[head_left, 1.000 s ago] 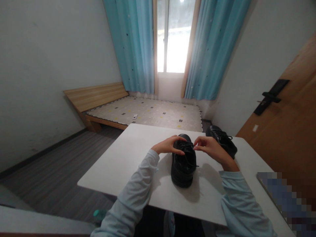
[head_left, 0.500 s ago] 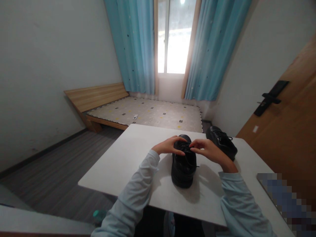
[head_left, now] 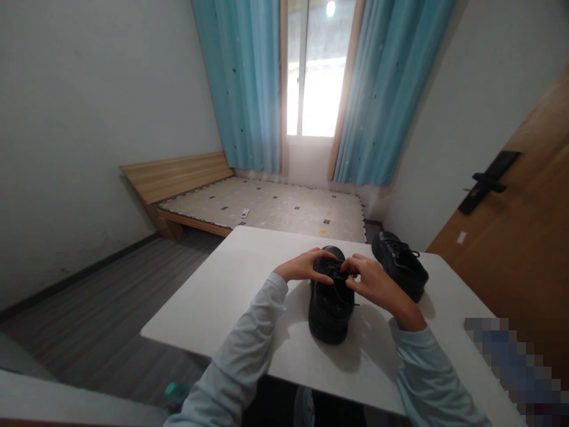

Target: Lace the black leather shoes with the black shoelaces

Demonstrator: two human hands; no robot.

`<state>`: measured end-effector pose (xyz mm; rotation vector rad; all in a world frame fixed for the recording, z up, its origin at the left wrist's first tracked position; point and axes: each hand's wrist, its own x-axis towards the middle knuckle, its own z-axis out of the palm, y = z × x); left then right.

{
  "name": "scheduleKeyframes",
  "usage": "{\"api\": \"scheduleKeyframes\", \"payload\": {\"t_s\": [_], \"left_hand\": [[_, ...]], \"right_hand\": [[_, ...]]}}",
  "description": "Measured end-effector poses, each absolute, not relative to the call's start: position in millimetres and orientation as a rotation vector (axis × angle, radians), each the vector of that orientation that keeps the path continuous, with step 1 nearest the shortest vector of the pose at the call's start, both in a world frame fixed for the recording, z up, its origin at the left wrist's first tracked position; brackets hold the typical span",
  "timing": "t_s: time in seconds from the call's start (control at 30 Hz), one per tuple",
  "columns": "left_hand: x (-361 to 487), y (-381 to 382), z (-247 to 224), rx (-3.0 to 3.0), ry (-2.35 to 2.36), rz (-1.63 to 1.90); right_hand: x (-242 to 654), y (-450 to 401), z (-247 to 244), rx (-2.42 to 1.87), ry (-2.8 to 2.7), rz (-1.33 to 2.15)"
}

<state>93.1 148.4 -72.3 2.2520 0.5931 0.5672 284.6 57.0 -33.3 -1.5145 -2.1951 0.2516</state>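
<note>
A black lace-up shoe (head_left: 329, 320) rests on the white table (head_left: 213, 296), its toe pointing away from me. My left hand (head_left: 307, 266) is on the shoe's left side, thumb and fingers gripping around the laced part. On the right of the laces, the fingers of my right hand (head_left: 367, 277) are bent and pinched together at a black lace (head_left: 338, 268). The lace is thin and partly hidden by my fingers. A second black shoe (head_left: 400, 265) with tied laces stands farther right on the table.
Beyond the table is a bed (head_left: 275, 204) with a small white remote (head_left: 245, 213) on it. A wooden door (head_left: 524, 225) is at the right. A pixelated flat object (head_left: 515, 362) lies at the table's right edge. A green-capped bottle (head_left: 174, 391) is low at the left.
My right hand's fingers have curled in more at the laces, and its wrist has lowered a little. My left hand stays on the shoe. The whole view has shifted slightly.
</note>
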Motion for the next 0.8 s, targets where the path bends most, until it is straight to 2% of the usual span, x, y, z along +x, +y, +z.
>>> {"api": "scheduleKeyframes", "payload": {"t_s": [0.43,0.8], "left_hand": [[94.9,147.5,-68.7,2.250,0.593,0.551],[94.2,147.8,-73.2,2.243,0.592,0.566]], "right_hand": [[283.6,59.2,-39.7,-1.668,-2.232,0.178],[291.4,59.2,-39.6,-1.415,-2.204,0.259]]}}
